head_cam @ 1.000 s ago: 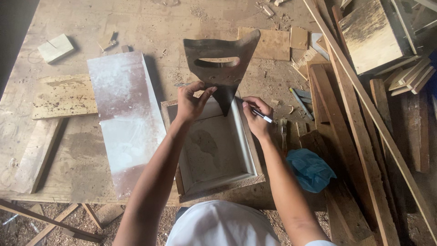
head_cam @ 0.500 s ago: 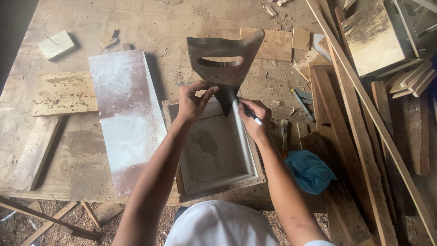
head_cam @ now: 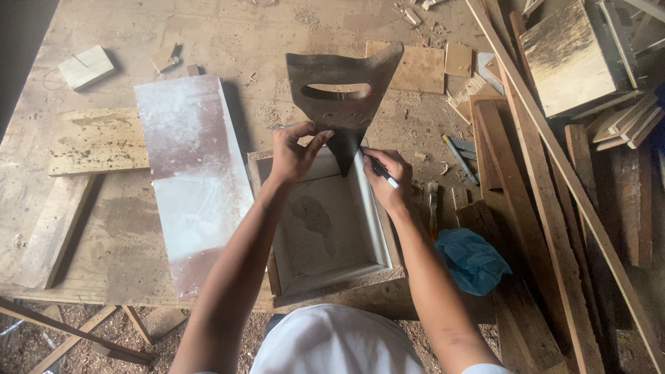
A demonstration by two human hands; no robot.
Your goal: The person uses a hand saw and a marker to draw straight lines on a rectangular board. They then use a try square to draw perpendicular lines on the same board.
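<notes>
Centrally in the frame, a shallow wooden box frame [head_cam: 325, 228] with pale inner walls lies on the dusty plywood counter [head_cam: 125, 228], its open face up. Across its far rim rests a dark, worn template [head_cam: 343, 93], a flat shape with two horn-like upper corners, an oval slot through it and a narrow point that reaches down into the box's upper right corner. The left hand [head_cam: 294, 154] pinches the template's lower left edge between thumb and fingers, pressing it against the box rim. The right hand [head_cam: 390, 179] is closed around a dark pen [head_cam: 379, 170] with a white end, whose tip sits against the template's narrow point at the box's right wall.

Just left of the box lies a long whitish board [head_cam: 194, 176], smeared with reddish-brown, running from the upper centre towards the lower left. Further left is a pale plank [head_cam: 97, 142] with a rough surface, and a small light wood block [head_cam: 86, 67] sits in the upper left of the frame. Right of the box a small paintbrush [head_cam: 433, 201] lies on the counter, with a crumpled blue cloth [head_cam: 474, 257] below it. Long timber slats [head_cam: 554, 180] and offcuts fill the right side, and thin plywood squares [head_cam: 422, 68] lie beyond the template.
</notes>
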